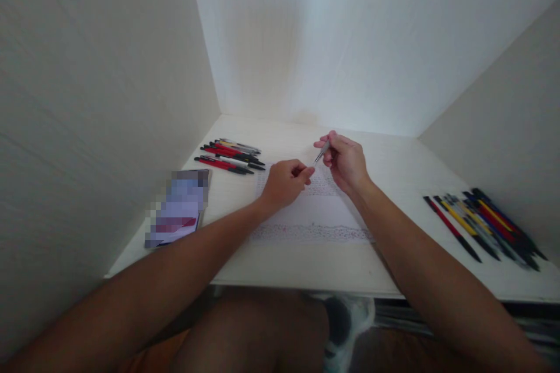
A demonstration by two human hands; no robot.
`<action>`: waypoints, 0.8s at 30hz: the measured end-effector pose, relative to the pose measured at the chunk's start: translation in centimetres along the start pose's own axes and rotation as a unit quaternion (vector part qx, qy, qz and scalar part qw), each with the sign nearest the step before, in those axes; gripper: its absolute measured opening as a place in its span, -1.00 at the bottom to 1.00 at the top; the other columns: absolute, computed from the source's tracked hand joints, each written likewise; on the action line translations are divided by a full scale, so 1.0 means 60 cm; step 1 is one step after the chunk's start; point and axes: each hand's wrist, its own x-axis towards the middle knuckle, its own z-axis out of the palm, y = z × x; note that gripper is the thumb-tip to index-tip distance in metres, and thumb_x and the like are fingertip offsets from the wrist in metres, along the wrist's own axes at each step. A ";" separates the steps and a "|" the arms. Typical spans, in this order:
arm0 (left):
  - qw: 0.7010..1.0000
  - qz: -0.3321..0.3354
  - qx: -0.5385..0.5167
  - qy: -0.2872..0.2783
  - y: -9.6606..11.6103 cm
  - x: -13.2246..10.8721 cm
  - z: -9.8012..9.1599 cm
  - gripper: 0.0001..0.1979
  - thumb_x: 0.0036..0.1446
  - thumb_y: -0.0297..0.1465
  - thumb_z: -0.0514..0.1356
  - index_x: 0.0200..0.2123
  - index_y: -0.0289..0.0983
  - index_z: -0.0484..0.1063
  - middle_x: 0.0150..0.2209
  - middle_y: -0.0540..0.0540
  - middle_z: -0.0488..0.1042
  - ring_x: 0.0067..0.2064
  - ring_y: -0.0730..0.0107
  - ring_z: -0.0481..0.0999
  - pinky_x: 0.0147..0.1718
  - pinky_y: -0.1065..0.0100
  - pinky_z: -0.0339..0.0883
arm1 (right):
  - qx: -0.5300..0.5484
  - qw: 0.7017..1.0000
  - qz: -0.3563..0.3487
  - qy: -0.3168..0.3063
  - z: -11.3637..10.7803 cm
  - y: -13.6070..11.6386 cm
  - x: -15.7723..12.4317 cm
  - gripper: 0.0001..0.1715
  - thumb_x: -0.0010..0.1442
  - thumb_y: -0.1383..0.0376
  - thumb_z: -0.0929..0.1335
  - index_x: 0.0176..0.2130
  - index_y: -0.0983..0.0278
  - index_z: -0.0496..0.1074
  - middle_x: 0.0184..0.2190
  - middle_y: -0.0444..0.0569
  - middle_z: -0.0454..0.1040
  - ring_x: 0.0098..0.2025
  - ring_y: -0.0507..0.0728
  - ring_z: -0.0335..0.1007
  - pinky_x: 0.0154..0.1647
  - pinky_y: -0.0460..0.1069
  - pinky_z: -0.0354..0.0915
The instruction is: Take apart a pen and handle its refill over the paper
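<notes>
Grip of right hand [345, 160] narrow, pinching a silver pen [322, 152] tilted over the paper [315, 215] mid desk [402, 169]. Left hand [284, 182] is pinched shut beside its tip, likely steadying. Left-rear pens [230, 156] and right-edge pens [483, 224] lie well apart, probably sorted.

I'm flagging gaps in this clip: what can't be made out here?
Head view:
- Card by the left wall: pixelated, face unreadable.
- Whether the left hand pinches anything: hidden inside its curl.
- Pen in the right hand: mostly covered by that hand.
- Marks on the paper: too small to read.
</notes>
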 end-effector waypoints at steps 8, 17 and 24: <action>1.000 0.014 -0.010 -0.006 -0.011 -0.001 0.006 -0.78 0.27 -0.31 0.18 -0.36 -0.27 0.55 -0.44 -0.04 0.60 -0.48 0.48 0.50 -0.35 0.37 0.39 | 0.012 0.998 0.019 -0.054 -0.012 0.002 0.011 -0.71 0.11 0.04 0.50 -0.38 0.21 0.55 -0.34 -0.04 0.51 -0.40 0.03 0.28 -0.42 -0.01 0.23; 0.997 0.030 0.044 0.046 -0.020 -0.002 0.005 -0.85 0.22 -0.37 0.22 -0.21 -0.27 0.56 -0.38 -0.04 0.57 -0.36 0.42 0.50 -0.27 0.33 0.39 | 0.068 0.993 0.053 -0.084 -0.028 0.001 0.018 -0.70 0.00 0.30 0.56 -0.20 0.23 0.57 -0.22 0.00 0.61 -0.15 0.14 0.50 -0.02 0.08 0.41; 1.000 0.003 0.004 0.008 -0.023 -0.003 0.015 -0.74 0.22 -0.50 0.12 -0.03 -0.27 0.43 -0.30 -0.01 0.54 -0.40 0.48 0.48 -0.31 0.37 0.33 | 0.062 0.974 0.099 -0.192 -0.026 -0.009 0.003 -0.68 0.10 0.28 0.52 -0.12 0.23 0.51 -0.06 0.09 0.60 0.00 0.27 0.52 0.14 0.21 0.39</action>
